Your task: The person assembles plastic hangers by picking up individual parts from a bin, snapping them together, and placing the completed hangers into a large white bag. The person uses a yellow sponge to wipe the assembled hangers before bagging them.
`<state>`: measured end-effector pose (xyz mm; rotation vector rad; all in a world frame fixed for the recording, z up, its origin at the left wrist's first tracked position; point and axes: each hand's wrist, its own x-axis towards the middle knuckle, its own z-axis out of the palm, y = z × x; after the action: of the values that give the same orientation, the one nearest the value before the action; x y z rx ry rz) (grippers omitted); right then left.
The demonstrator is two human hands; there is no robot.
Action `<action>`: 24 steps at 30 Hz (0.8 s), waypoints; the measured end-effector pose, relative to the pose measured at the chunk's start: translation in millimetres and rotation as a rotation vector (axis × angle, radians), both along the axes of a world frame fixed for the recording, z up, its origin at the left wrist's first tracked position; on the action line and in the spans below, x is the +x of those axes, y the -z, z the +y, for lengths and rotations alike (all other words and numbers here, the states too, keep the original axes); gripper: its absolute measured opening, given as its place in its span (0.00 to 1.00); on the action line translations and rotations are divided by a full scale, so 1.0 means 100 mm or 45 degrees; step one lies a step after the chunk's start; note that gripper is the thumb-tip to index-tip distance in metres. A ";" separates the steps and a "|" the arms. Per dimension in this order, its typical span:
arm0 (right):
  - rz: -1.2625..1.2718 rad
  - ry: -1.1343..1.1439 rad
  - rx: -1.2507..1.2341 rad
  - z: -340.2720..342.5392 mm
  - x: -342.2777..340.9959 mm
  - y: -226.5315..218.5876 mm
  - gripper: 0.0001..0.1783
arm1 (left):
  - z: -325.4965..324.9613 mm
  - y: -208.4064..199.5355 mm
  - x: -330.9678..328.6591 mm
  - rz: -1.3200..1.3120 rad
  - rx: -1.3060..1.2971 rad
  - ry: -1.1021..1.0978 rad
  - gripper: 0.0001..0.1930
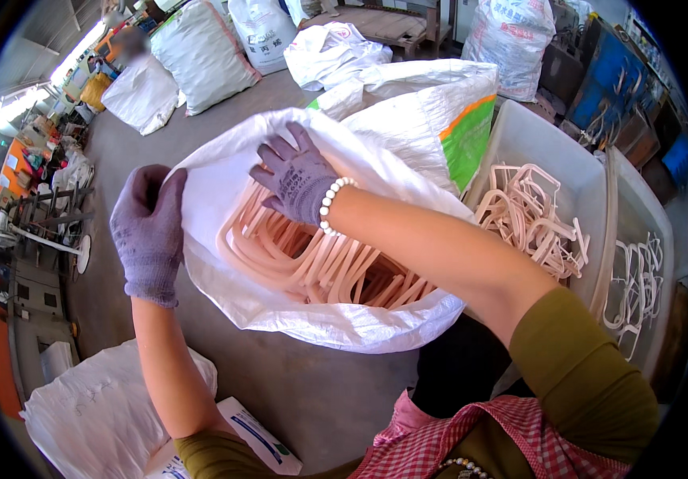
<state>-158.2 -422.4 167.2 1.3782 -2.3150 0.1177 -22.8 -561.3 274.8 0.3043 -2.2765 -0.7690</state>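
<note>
A white woven sack [320, 329] gapes wide in front of me, packed with pink plastic hangers [280, 255] lying in rows. My left hand [150, 227], in a purple-grey knit glove, pinches the sack's rim at its left side between thumb and fingers. Inside the mouth, over the hangers, my right hand [300, 177] is spread, its fingers apart and pointing toward the far inner wall. It wears a matching glove, and a white bead bracelet [336, 206] circles the wrist. Whether its palm touches the hangers is hidden.
On the right, a grey tub [599, 172] holds pink hangers [531, 215]; the tub beside it has white hangers [639, 279]. Behind my sack lies a white-green sack [467, 132]. Full sacks [200, 56] stand at the back, and a white bag [112, 407] lies lower left.
</note>
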 end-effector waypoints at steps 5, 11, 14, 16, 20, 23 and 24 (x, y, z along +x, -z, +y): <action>-0.088 0.047 0.209 -0.04 -0.17 0.25 0.32 | -0.04 0.00 -0.09 0.091 0.135 0.090 0.05; -0.574 -0.392 -0.312 0.33 -0.13 -0.17 0.16 | -0.19 0.06 0.04 0.040 0.457 0.067 0.08; -0.434 -0.254 -1.038 0.72 -0.57 0.01 0.18 | -0.16 0.09 0.34 -0.042 0.240 0.182 0.14; -1.068 0.150 -0.544 1.08 -0.84 0.15 0.25 | -0.16 0.16 0.52 -0.214 0.175 0.251 0.19; -1.504 0.161 -0.220 1.50 -0.69 0.14 0.41 | -0.06 0.26 0.81 -0.432 0.353 0.221 0.18; -1.528 0.019 -0.469 1.55 -0.64 -0.06 0.35 | 0.15 0.25 0.69 -0.376 0.863 0.118 0.16; -1.550 0.162 -0.486 1.46 -0.78 -0.04 0.29 | 0.15 0.26 0.61 -0.304 0.908 0.093 0.14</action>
<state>-236.2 -276.6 171.0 1.0413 -2.9774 1.6493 38.4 -546.3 248.9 0.6668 -2.1544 -1.6485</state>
